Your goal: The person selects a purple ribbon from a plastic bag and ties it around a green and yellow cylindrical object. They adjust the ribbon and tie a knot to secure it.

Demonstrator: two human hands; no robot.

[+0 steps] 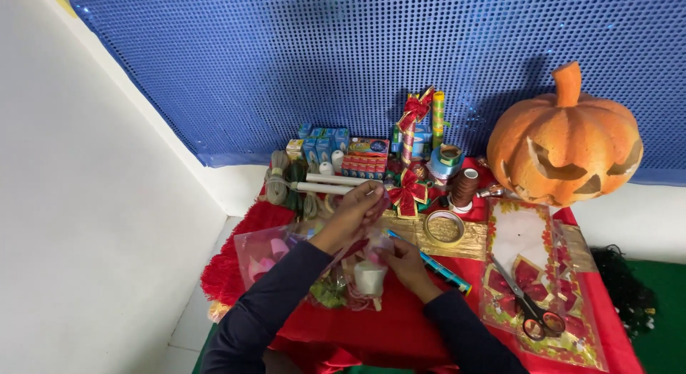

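Head view showed the left hand [355, 215] raised, its fingers pinched shut on the top edge of a clear plastic bag [336, 263], so the bag hung open above the red cloth [400, 331]. The right hand [404, 263] was lower, fingers curled on the bag's side near a white spool [369, 277], steadying it. Further right lay scissors [532, 310] and an orange pumpkin [564, 142].

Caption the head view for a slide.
Two hands handle a clear bag beside a carved pumpkin.
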